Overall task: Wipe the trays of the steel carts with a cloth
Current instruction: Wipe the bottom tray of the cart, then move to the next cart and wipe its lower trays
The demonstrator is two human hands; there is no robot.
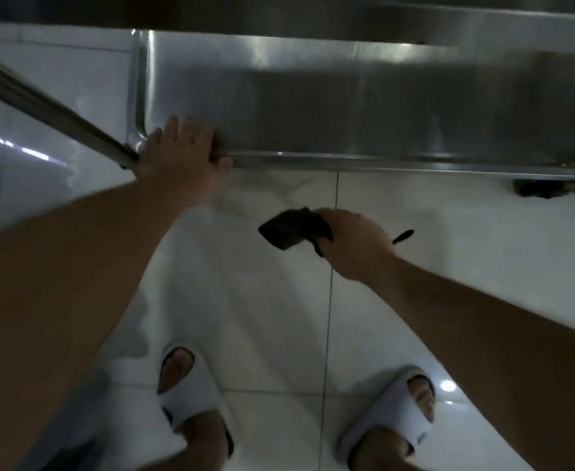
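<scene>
A steel cart's lower tray (pixel 347 107) fills the upper part of the view, seen from above, its surface dull and bare. My left hand (pixel 180 147) grips the tray's near rim at its front left corner, thumb below the rim. My right hand (pixel 350 239) hangs over the floor in front of the tray and holds a dark folded cloth (pixel 292 231), which sticks out to the left of my fist. The cloth does not touch the tray.
An upper steel shelf edge (pixel 381 18) crosses the top of the view. A cart post (pixel 51 110) slants down to the tray's left corner, and a caster (pixel 547 188) shows at the right. White tiled floor (pixel 466 232) lies below, with my slippered feet (pixel 191 392).
</scene>
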